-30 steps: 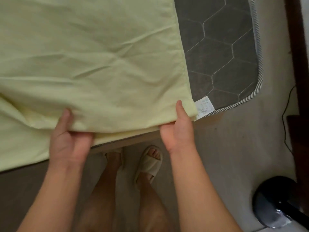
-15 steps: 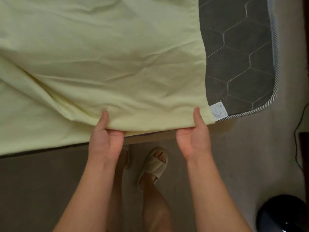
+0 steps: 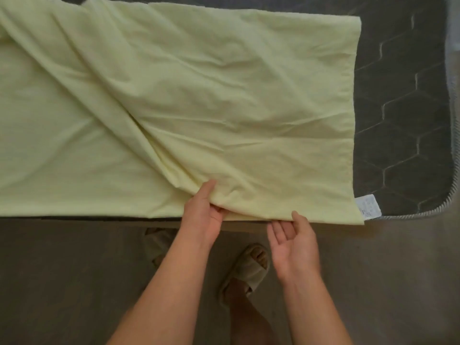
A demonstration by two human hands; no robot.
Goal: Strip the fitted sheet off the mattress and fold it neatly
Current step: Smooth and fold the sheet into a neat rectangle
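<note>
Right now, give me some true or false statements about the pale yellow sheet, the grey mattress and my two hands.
1. The pale yellow fabric sheet lies on the grey hexagon-quilted mattress. True.
2. The left hand pinches the sheet's near edge. True.
3. The right hand clutches the sheet in a fist. False: it is open, palm up, by the edge.
4. The small white label sits at the sheet's left end. False: it is at the near right corner.
</note>
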